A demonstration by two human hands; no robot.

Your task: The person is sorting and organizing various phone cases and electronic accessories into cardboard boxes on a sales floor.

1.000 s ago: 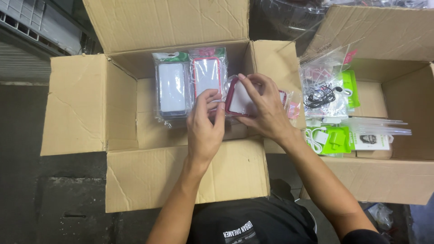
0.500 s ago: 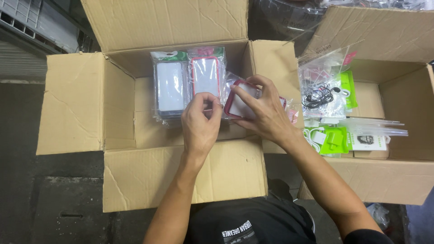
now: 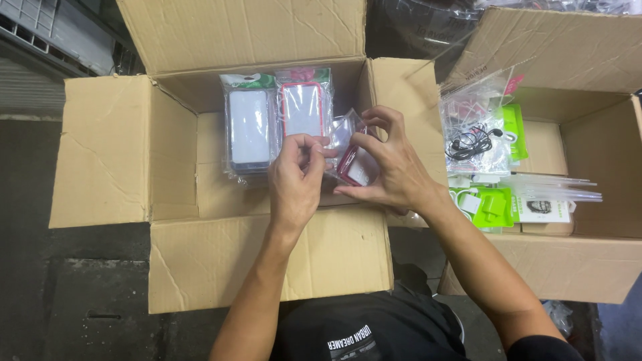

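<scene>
Your left hand (image 3: 295,179) has shifted right; both it and your right hand (image 3: 391,175) now pinch the red phone case (image 3: 354,167) over the cardboard box (image 3: 200,187).

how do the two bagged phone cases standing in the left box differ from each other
The left case looks white or pale all over, while the right case has a red rim around a pale middle. The left case's bag has a green header on top; the right case's header is green and pink. The left hand covers the right case's lower edge, while the left case shows whole. Both stand upright in clear bags, side by side in the cardboard box.
</scene>
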